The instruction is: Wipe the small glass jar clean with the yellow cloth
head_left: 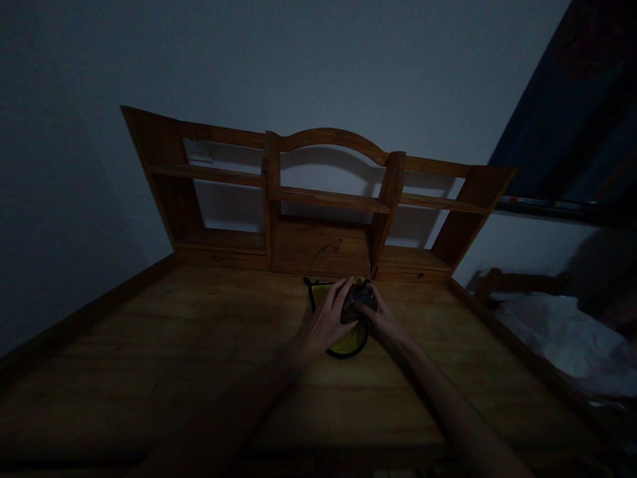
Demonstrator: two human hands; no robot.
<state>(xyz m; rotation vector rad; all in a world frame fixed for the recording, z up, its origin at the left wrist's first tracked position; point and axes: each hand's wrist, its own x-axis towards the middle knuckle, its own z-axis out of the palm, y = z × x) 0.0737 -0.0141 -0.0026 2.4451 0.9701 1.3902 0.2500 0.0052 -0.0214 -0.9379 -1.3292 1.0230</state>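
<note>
Between my two hands is a small dark rounded object (354, 303) whose kind I cannot make out in the dim light. My left hand (328, 320) is closed around its left side, fingers on top and thumb below. Against its right side, the fingers of my right hand (383, 316) grip it as well. Beneath the hands a yellow cloth-like piece with a black edge (349, 342) lies on the wooden desk (209, 358). My hands hide part of both the dark object and the yellow piece.
A wooden shelf unit (328, 199) with small drawers stands along the back of the desk against the wall. A thin cord (323, 251) shows before its middle panel. Right of the desk lie a wooden chair back (522, 281) and a white crumpled bag or cloth (562, 332).
</note>
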